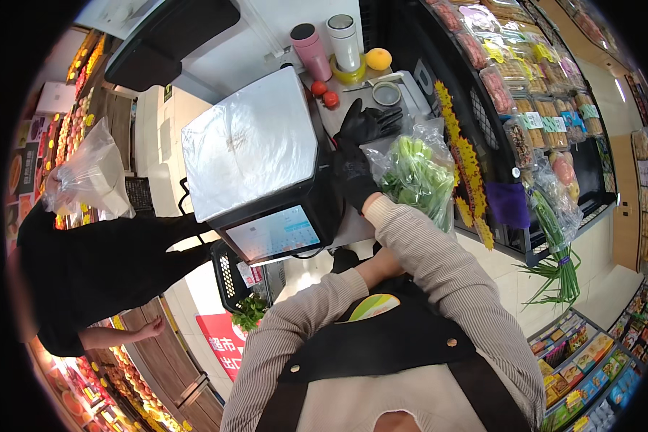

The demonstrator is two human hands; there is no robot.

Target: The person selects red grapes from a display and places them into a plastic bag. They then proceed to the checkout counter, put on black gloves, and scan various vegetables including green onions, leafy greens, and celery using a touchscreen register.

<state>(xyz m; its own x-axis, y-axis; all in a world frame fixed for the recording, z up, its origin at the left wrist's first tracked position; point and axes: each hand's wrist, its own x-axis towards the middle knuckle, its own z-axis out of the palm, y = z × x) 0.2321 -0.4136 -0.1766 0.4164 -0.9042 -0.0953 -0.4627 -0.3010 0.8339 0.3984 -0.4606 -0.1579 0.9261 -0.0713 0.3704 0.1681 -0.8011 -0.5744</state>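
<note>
My right hand (352, 168) wears a black glove and reaches over the counter, against the side of the scale (259, 129). A second black glove (368, 123), seemingly empty, lies just beyond it, fingers pointing right. The two overlap in view, and whether I grip it is unclear. Just right of my right hand, leafy green celery (418, 173) lies in a clear plastic bag. My left hand (384, 265) is bare and low in front of my apron. Its fingers are hidden behind my right forearm. The scale has a plastic-wrapped top and a lit screen (274, 233).
Behind the gloves stand a pink flask (311, 52), a white flask (343, 43) in a tape roll, two tomatoes (330, 99) and an orange fruit (378, 59). A black basket (231, 275) sits below the scale. At left, a person (108, 264) carries a plastic bag (100, 173). Packaged-food shelves line the right.
</note>
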